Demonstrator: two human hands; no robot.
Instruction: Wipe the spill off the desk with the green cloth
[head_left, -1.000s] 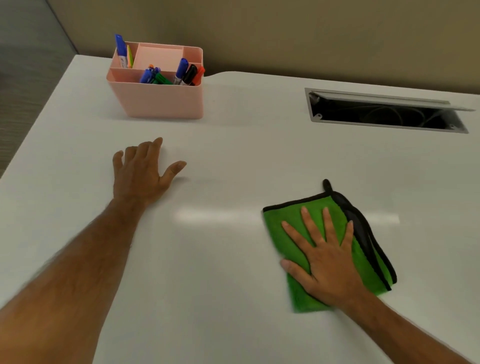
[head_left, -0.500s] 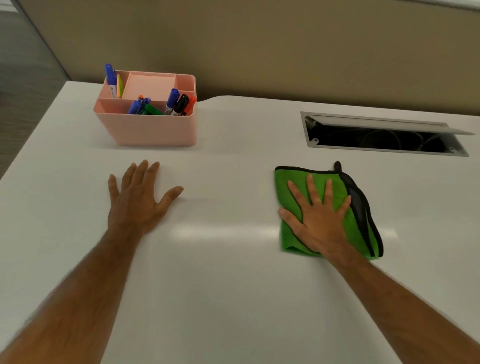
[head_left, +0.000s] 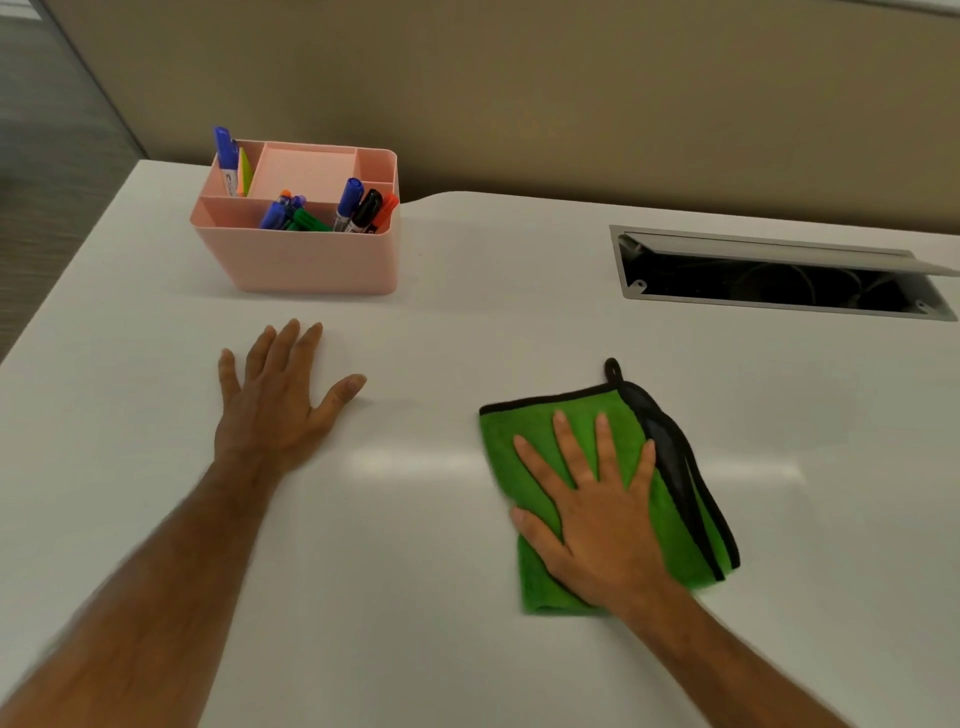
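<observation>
The green cloth (head_left: 693, 540), folded and edged in black with a small loop at its far corner, lies flat on the white desk (head_left: 457, 649), right of centre. My right hand (head_left: 597, 514) presses down on it with a flat palm and spread fingers, covering its middle. My left hand (head_left: 275, 410) rests flat on the bare desk to the left, fingers apart, holding nothing. No spill shows on the surface; only a pale light reflection runs between the hands.
A pink desk organizer (head_left: 306, 260) with several markers and a pad of notes stands at the back left. An open cable hatch (head_left: 769, 283) with a raised grey lid is set into the desk at the back right. The desk's left edge drops to the floor.
My right hand slid the cloth away from me, then pulled it back toward me and slightly right. My left hand has stayed in place on the desk.
</observation>
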